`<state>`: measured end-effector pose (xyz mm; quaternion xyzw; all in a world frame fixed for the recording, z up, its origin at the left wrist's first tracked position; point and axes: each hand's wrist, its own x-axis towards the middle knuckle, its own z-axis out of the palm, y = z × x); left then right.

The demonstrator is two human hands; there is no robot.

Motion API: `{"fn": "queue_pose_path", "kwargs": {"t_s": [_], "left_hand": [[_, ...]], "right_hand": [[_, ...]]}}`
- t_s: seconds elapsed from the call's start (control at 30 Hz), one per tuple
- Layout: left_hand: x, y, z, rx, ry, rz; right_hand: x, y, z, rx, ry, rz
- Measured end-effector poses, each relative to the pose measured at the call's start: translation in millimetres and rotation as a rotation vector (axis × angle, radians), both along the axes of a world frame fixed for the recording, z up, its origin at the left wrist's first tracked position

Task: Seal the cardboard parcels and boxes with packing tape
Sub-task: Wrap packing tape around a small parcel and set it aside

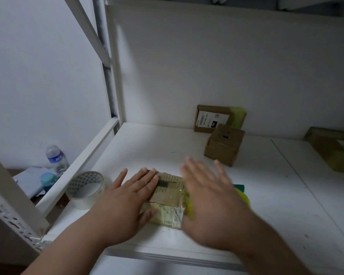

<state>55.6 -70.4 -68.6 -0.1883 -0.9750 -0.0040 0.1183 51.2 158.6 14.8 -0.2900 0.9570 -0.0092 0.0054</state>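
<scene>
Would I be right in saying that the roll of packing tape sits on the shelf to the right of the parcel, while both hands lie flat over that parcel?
Not quite: the head view shows the roll of packing tape to the left of the parcel, beside the left hand. The right hand is likewise flat, fingers straight.

A small cardboard parcel point(168, 197) is lying on the white shelf point(266, 195). The left hand point(127, 197) is resting flat on the parcel's left side; the right hand point(207, 199), blurred, is spreading over its right edge. A tape roll point(85, 189) is sitting left of the parcel, two boxes point(223, 143) beyond it.
</scene>
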Motion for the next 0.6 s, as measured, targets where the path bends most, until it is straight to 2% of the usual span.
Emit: {"fn": "queue_pose_path", "kwargs": {"t_s": [0.07,0.17,0.37,0.53,0.6], "left_hand": [[0.4,3.9,-1.6,-0.014,0.027,-0.005],[-0.7,2.9,0.0,-0.018,0.024,0.015],[0.3,10.0,2.9,-0.008,-0.037,0.072],[-7.8,8.6,14.8,0.037,-0.102,0.081],[-8.3,6.4,14.5,0.044,-0.079,0.073]], "right_hand": [[10.0,-27.2,-20.6,0.08,0.063,0.05],[9.3,-40.9,-38.0,0.194,0.088,0.01],[10.8,-38.8,-42.2,0.178,0.136,-0.064],[7.2,-40.5,-37.1,0.175,0.095,-0.134],[8.0,-36.5,-39.2,0.19,0.138,-0.131]]}}
